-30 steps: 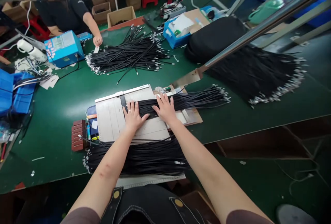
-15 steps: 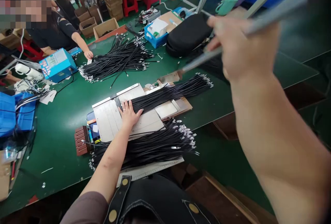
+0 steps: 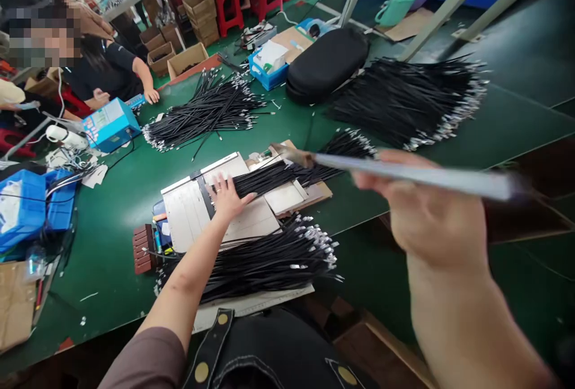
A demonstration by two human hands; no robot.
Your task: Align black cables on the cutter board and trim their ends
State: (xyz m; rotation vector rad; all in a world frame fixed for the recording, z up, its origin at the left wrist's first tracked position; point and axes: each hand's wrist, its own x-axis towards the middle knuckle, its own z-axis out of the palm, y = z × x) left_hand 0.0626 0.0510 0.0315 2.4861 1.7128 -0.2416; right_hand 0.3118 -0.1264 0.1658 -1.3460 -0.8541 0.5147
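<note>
Fingers spread, my left hand (image 3: 228, 198) lies flat at the left end of a row of black cables (image 3: 265, 178), over a pale board (image 3: 184, 212). My right hand (image 3: 422, 209) is closed round the handle of a long grey bar (image 3: 404, 174), blurred by motion. The bar's hinged end is near a small wooden base (image 3: 291, 152), and the bar passes above the row's right part. Silvery tips show at the row's right end. A thick cable bundle (image 3: 269, 263) lies in front of the board, under my left forearm.
Two more cable piles (image 3: 204, 107) (image 3: 404, 98) lie on the green table (image 3: 112, 215). Behind are a black case (image 3: 327, 65), a blue tray (image 3: 269, 74) and metal posts (image 3: 453, 5). A brown block (image 3: 142, 249) sits left. A person (image 3: 108, 65) sits beyond a blue device (image 3: 111, 125).
My right hand has come down with the bar, which is now nearly level. My left hand stays on the cables. The person's hand has left the far cable pile.
</note>
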